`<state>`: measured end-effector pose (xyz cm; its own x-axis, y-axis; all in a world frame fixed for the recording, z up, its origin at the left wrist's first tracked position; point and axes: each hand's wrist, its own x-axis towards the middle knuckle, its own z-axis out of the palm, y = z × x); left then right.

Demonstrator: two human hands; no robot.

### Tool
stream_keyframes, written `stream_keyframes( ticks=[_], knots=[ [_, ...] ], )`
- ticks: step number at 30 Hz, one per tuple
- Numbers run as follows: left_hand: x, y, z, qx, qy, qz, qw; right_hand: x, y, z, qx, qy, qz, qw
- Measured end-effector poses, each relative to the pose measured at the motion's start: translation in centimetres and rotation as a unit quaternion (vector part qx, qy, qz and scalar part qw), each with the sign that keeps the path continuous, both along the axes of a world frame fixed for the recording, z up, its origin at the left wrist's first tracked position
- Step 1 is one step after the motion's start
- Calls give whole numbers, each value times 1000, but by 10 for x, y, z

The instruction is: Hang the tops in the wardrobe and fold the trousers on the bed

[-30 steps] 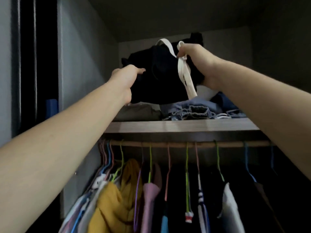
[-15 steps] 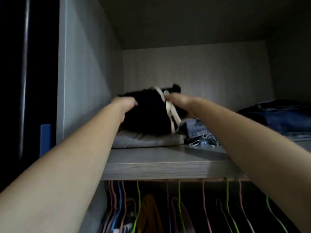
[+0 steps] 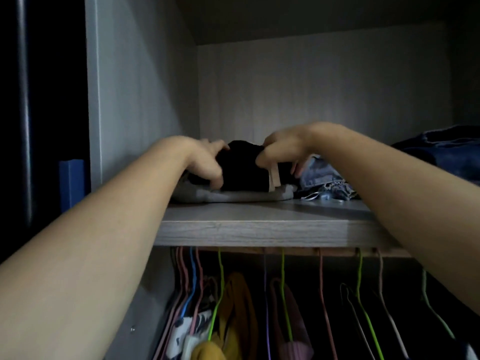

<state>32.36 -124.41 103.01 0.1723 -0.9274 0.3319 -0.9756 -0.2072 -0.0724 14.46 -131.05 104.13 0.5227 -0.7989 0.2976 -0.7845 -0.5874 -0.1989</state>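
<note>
I count one folded black garment (image 3: 244,168) with one pale tie (image 3: 274,179), one grey folded piece (image 3: 233,196) under it, and two denim piles: light (image 3: 322,176) just right, dark (image 3: 454,149) far right. All lie on the wardrobe's grey upper shelf (image 3: 259,229), dimly lit. Coloured hangers (image 3: 220,276) crowd the rail below, too dense to count. My left hand (image 3: 205,162) and right hand (image 3: 283,149) each curl their fingers around one end of the black garment.

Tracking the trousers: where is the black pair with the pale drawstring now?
Head view: the black pair lies left of centre on the upper shelf, atop a grey garment, gripped by left hand and right hand, denim at its right.
</note>
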Motion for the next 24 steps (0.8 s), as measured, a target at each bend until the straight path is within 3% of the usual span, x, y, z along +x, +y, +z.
stream_keyframes(
  ticks=[2, 5, 12, 18, 22, 24],
  knots=[
    [9, -8, -16, 11, -86, 40, 995, 10, -3, -10, 1, 80, 13, 997],
    [15, -24, -27, 14, -128, 72, 989, 21, -13, -21, -108, 157, -4, 982],
    [14, -48, -19, 15, -179, 117, 977, 24, -45, -34, -176, 123, -14, 977],
    [20, -36, -24, -14, -98, 48, 994, 15, -52, -30, -108, 81, 24, 991],
    [4, -20, -31, -2, -81, 86, 993, 1, -44, -28, -92, 58, 35, 993],
    [-12, -5, -26, -57, -94, 92, 990, -11, -30, -23, -88, 6, 47, 995]
  ],
)
